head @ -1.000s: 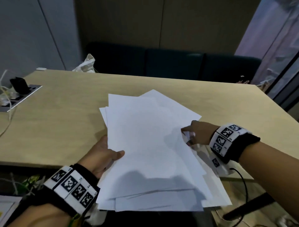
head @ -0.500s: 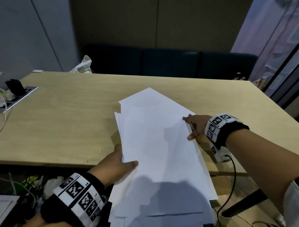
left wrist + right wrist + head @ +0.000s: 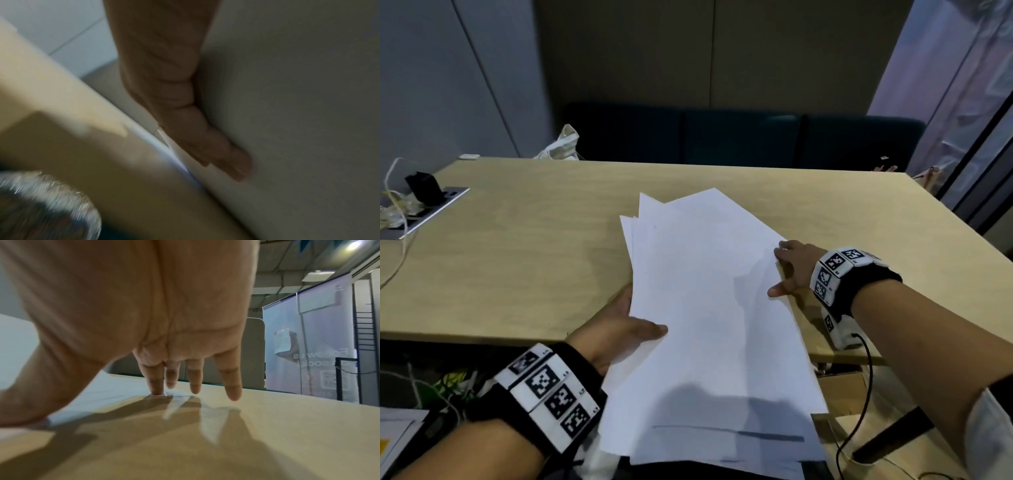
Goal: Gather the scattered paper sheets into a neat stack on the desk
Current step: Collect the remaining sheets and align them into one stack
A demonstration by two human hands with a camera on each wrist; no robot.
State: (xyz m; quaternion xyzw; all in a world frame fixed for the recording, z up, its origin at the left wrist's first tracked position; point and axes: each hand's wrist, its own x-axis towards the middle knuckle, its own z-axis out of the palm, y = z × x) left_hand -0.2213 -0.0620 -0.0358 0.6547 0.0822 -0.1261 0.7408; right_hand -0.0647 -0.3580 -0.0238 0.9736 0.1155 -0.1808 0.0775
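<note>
Several white paper sheets [image 3: 709, 308] lie in a loose, slightly fanned pile on the wooden desk [image 3: 534, 257], with the near end hanging over the front edge. My left hand [image 3: 635, 323] pinches the pile's left edge, its thumb [image 3: 207, 146] lying on the top sheet [image 3: 298, 129] and the fingers hidden beneath. My right hand [image 3: 786, 270] is at the pile's right edge with straight, spread fingers. Its index fingertip [image 3: 156, 387] touches the paper edge [image 3: 98, 394] on the desk.
A socket strip with a black adapter and cables [image 3: 424, 205] sits at the desk's far left. A white bag [image 3: 561, 145] and a dark bench [image 3: 739, 137] stand behind the desk. Cardboard boxes [image 3: 842, 387] are under the desk's right side.
The fanned sheets have drawn closer together and turned slightly. My right hand's fingers went from curled on the sheets to straight against the right edge. My left hand kept its hold.
</note>
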